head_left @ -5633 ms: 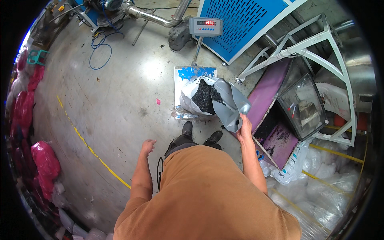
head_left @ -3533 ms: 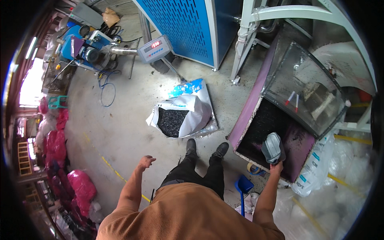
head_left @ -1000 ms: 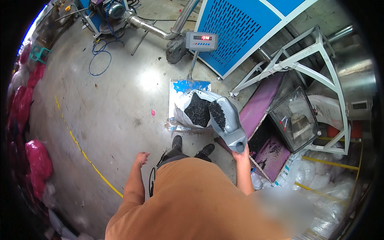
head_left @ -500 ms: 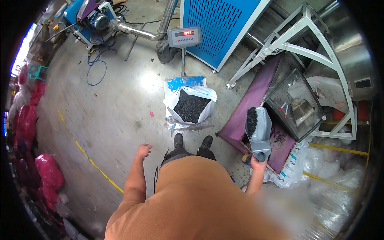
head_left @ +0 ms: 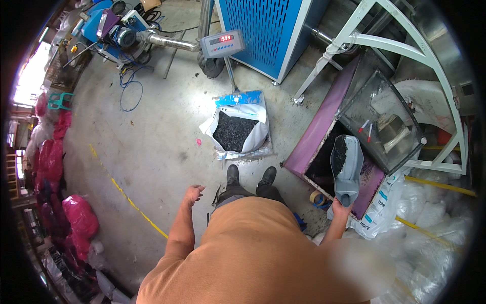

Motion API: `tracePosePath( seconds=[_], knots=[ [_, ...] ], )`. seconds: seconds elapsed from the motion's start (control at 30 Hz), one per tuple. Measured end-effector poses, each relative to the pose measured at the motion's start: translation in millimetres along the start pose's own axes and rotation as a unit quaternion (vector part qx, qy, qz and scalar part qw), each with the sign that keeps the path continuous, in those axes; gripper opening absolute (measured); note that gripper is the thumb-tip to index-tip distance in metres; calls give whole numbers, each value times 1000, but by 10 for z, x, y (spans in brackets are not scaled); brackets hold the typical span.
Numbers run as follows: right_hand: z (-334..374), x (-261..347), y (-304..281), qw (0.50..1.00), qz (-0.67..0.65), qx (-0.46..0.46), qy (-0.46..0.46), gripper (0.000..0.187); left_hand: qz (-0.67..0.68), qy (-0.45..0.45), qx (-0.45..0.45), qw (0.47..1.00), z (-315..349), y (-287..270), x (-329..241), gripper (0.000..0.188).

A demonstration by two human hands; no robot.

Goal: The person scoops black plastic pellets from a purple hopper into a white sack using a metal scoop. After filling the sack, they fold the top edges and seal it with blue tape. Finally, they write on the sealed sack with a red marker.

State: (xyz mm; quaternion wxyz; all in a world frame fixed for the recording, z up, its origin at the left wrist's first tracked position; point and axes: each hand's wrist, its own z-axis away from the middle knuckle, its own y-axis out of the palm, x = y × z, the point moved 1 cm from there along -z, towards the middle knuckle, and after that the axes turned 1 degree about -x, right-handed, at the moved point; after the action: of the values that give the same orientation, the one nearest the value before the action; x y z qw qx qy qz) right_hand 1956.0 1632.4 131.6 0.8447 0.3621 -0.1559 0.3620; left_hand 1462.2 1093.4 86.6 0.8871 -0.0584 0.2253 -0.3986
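Left grip point(head_left: 194, 194): slack, empty, above the floor point(head_left: 157, 131). White bag point(head_left: 259, 136) of black granules point(head_left: 235, 133) observed on the scale platform point(head_left: 251, 96), whose blue far edge shows. Right grip point(head_left: 340, 206): clasping a grey scoop point(head_left: 352, 164), part-loaded, by its near end, over the near edge of the purple bin point(head_left: 318, 125).

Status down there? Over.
Right hand: grey scoop holding black granules, at purple bin. Left hand: empty. White sack on floor scale. Dark-framed panel beside scoop.

Industrial workshop: concrete floor point(head_left: 157, 137) with yellow line point(head_left: 128, 199), platform scale point(head_left: 243, 98), blue slotted cabinet point(head_left: 260, 33), metal pipe point(head_left: 169, 41).
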Motion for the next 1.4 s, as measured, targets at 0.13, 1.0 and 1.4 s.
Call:
tracePosePath(
  seconds=[0.13,1.0,1.4],
  knots=[
    [-149,-73,114,999,30,-23,28,35,17,-6,-5,1000,194,177,-22,66],
    [-347,-242,99,993,-102,32,54,42,118,-109,-39,986,622,546,1245,52],
    [-43,-929,981,960,254,65,96,70,177,51,41,982,-822,-331,-606,56]
  ],
)
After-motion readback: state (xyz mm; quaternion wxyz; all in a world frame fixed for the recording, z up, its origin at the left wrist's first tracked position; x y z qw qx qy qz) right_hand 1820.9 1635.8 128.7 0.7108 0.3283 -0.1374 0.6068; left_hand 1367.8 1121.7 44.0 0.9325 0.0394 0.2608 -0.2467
